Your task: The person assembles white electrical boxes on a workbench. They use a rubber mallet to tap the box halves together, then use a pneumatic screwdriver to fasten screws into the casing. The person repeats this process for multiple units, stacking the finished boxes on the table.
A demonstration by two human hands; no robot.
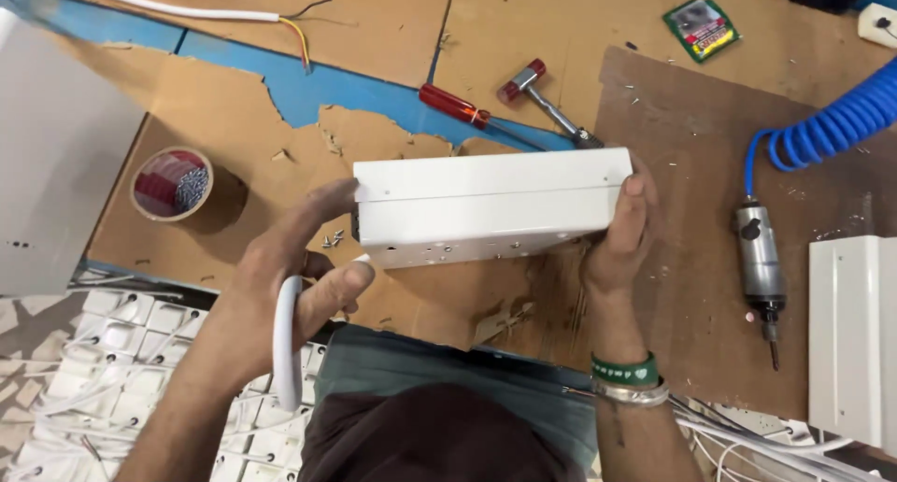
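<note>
A long white metal box [486, 206] lies across the cardboard-covered workbench [234, 118], tilted up toward me. My left hand [294, 262] grips its left end with thumb and fingers, and a white cable [286, 342] runs through that palm. My right hand [621, 230] clasps the box's right end; a green band and a metal bangle sit on that wrist. Small screws [334, 239] lie on the bench just left of the box.
A tape roll filled with screws [173, 183] sits at left, beside a grey panel [56, 155]. A red screwdriver [458, 106] and small hammer [542, 94] lie behind the box. A pneumatic driver [761, 262] with blue coiled hose [841, 122] lies right, near a white panel [855, 337].
</note>
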